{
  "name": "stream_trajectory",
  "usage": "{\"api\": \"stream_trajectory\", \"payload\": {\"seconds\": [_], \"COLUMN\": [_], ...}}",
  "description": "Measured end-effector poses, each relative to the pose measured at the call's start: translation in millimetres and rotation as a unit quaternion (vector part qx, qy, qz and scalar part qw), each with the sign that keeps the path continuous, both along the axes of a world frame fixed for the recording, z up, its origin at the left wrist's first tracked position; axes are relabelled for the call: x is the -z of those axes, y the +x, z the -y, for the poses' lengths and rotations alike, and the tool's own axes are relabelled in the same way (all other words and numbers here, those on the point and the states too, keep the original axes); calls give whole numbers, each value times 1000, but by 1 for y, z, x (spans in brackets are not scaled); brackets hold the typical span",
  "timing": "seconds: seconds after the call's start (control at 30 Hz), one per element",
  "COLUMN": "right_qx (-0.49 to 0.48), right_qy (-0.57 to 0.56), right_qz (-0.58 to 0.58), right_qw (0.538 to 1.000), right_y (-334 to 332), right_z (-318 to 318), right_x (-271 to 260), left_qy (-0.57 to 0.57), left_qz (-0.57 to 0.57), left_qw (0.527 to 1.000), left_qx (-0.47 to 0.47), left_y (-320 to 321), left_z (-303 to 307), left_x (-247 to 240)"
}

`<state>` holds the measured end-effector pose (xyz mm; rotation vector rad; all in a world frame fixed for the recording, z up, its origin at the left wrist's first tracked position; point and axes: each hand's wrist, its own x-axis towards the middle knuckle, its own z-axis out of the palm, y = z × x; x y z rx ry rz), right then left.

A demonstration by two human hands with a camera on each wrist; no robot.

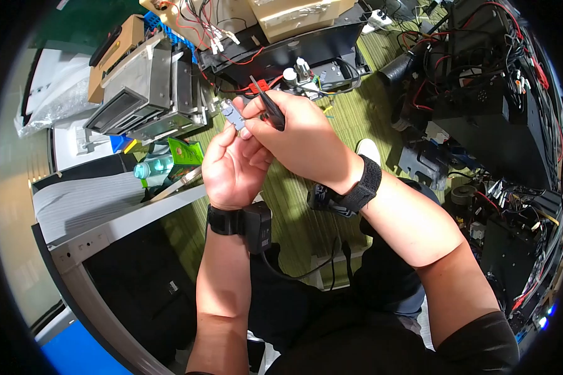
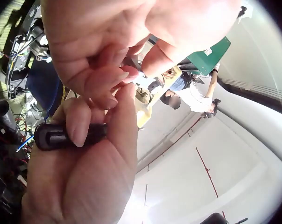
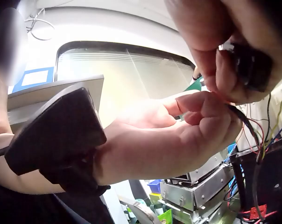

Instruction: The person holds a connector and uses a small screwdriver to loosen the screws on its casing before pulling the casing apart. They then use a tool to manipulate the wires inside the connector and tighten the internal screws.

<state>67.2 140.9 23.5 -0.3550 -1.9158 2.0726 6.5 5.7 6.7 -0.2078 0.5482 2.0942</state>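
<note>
A small grey connector shell is held up in front of the body, between the two hands. My left hand, palm up, pinches it between thumb and fingertips. My right hand grips a black-handled screwdriver, its thin shaft pointing up and away. The right thumb and fingertips also meet the connector's near side. In the left wrist view the black handle lies across the right palm under curled fingers. Fingers hide most of the connector in both wrist views.
Metal boxes stand at the left, near a teal bottle and a green packet. Ahead is a black tray with loose wires. Dark wired equipment fills the right. Another person shows in the left wrist view.
</note>
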Motion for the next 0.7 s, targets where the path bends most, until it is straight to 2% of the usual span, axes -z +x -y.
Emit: {"api": "stream_trajectory", "payload": {"seconds": [0.3,0.37,0.4,0.47,0.5,0.57,0.7], "right_qx": [-9,-15,-14,9,10,-13,7], "right_qy": [-32,58,57,-75,-75,38,53], "right_qz": [18,6,6,36,36,36,15], "right_qw": [999,998,998,997,997,999,998], "right_y": [3,3,3,1,2,4,5], "right_z": [-3,-2,-2,-4,-6,-8,-5], "right_x": [-7,0,-3,-11,-12,-12,-9], "left_qy": [-13,-42,-43,134,134,-90,-68], "left_qz": [6,51,51,-19,-19,-3,-3], "left_qw": [1000,998,998,989,989,995,997], "left_qx": [2,-23,-22,64,65,-34,-27], "left_y": [2,4,2,-5,-2,6,2], "left_z": [-2,-6,-4,2,-2,-12,-6], "left_x": [0,-5,2,20,11,-15,-5]}}
